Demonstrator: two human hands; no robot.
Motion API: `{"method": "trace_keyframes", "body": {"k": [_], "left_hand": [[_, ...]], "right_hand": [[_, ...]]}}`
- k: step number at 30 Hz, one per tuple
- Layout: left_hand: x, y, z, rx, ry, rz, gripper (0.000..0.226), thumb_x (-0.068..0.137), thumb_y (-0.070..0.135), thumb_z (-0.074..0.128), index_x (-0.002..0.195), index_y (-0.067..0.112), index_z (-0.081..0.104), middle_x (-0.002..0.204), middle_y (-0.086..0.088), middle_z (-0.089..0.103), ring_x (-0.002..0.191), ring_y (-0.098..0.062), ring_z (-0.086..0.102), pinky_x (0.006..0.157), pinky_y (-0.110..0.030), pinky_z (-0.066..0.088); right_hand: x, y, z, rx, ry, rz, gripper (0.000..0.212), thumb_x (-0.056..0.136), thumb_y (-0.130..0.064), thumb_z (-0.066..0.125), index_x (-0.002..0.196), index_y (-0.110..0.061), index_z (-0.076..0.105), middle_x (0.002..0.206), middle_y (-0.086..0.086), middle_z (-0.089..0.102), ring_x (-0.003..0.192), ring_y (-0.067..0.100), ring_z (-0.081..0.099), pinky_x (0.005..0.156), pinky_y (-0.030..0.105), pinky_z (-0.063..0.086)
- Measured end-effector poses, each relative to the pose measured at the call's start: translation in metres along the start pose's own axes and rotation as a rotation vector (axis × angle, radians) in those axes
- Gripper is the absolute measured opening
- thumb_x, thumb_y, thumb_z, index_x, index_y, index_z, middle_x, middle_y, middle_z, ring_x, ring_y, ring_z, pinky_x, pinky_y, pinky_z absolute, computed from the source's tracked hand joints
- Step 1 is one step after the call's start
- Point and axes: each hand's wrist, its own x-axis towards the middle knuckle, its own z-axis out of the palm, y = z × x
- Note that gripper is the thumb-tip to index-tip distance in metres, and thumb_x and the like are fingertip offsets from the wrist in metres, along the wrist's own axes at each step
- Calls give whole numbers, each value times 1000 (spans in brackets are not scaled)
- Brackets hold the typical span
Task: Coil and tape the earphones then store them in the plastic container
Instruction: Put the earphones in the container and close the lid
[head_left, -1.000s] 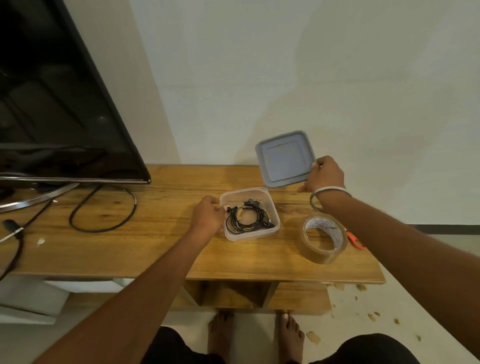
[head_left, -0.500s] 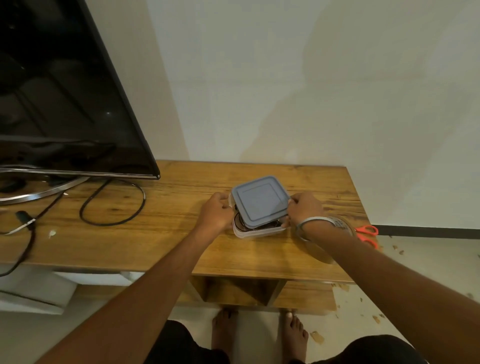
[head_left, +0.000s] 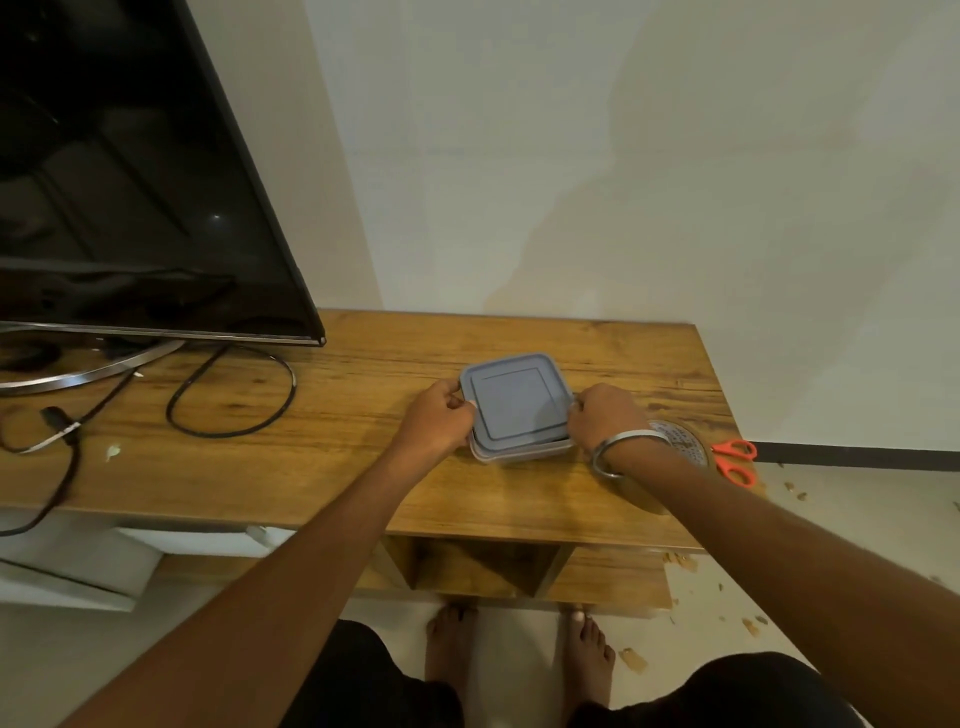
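Near the middle of the wooden table (head_left: 363, 467), the plastic container (head_left: 519, 453) sits under its grey lid (head_left: 514, 402); the left hand (head_left: 439, 423) and right hand (head_left: 605, 418) clasp opposite edges. Earphones are hidden. No writing is readable.

My left hand (head_left: 437, 422) and right hand (head_left: 605, 419) grip opposite sides of the grey lid (head_left: 514, 400) sitting on the plastic container (head_left: 519, 454), near the wooden TV stand's (head_left: 363, 467) right end, beside the tape roll (head_left: 683, 441) and orange scissors (head_left: 735, 460).
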Motion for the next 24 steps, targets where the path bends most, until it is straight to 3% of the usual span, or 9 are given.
{"method": "trace_keyframes", "body": {"k": [3, 7, 13, 17, 22, 24], "left_hand": [[-2, 0, 0, 11, -8, 26, 36, 94, 12, 56, 129, 18, 55, 92, -3, 63, 89, -22, 68, 82, -47, 59], [-2, -1, -1, -1, -3, 31, 53, 93, 13, 59, 143, 16, 42, 93, 0, 60, 94, -24, 66, 85, -49, 57], [-3, -1, -1, 17, -18, 64, 54, 94, 11, 58, 144, 22, 42, 91, 0, 58, 94, -24, 66, 83, -51, 57], [-3, -3, -1, 44, -16, 104, 51, 95, 5, 54, 142, 22, 44, 88, 1, 56, 92, -28, 66, 81, -52, 57], [-4, -6, 0, 38, -13, 150, 51, 95, 3, 55, 142, 20, 44, 90, 4, 53, 92, -25, 64, 81, -47, 58], [-4, -8, 0, 48, -6, 158, 52, 95, 5, 55, 143, 22, 43, 93, 2, 54, 96, -27, 64, 82, -50, 57]], "right_hand": [[1, 0, -2, 4, -42, -9, 24, 94, -17, 47, 97, -3, 67, 83, 9, 60, 71, 23, 56, 61, 27, 43], [7, 4, -8, 47, -140, -7, 21, 92, -14, 50, 98, -2, 66, 84, 11, 62, 71, 26, 58, 63, 33, 51], [13, 8, -22, 183, -355, -7, 34, 93, -9, 53, 127, -8, 51, 82, 13, 68, 55, 19, 62, 52, 27, 53], [18, 11, -21, 246, -320, 0, 25, 96, -18, 51, 112, -3, 62, 68, 9, 64, 51, 19, 58, 57, 29, 54], [23, 9, -18, 320, -290, 24, 20, 92, -13, 58, 101, 2, 66, 60, 9, 62, 52, 20, 57, 66, 35, 57], [23, 8, -19, 330, -301, 44, 18, 92, -10, 58, 103, 3, 65, 59, 10, 61, 51, 19, 57, 59, 31, 56]]}}
